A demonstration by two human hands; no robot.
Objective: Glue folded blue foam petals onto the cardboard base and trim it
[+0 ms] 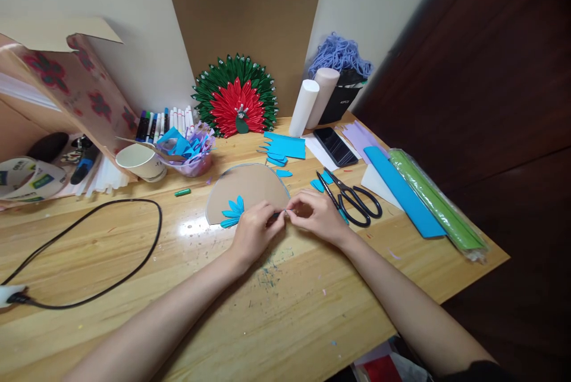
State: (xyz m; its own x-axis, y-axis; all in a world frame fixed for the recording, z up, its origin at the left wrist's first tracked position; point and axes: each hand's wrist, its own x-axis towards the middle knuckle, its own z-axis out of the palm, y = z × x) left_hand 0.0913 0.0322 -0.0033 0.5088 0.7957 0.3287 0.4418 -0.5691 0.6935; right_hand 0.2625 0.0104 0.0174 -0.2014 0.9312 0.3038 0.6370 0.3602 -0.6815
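Observation:
My left hand (255, 230) and my right hand (316, 214) meet at the lower right edge of a brown cardboard semicircle (252, 187) that lies flat on the wooden table (134, 287). Both hands are closed in a pinch on a small piece between their fingertips; I cannot make out what it is. Several blue paper petals (232, 213) are stuck on the cardboard just left of my left hand. Loose blue petal pieces (277, 159) lie beyond the cardboard, next to a blue paper sheet (288, 145).
Black scissors (354, 197) lie right of my right hand, a phone (335, 146) behind them. Blue and green paper rolls (423, 197) lie at the right edge. A red and green paper fan (236, 96), markers (163, 121), cups (140, 162) and a black cable (89, 251) stand left and behind.

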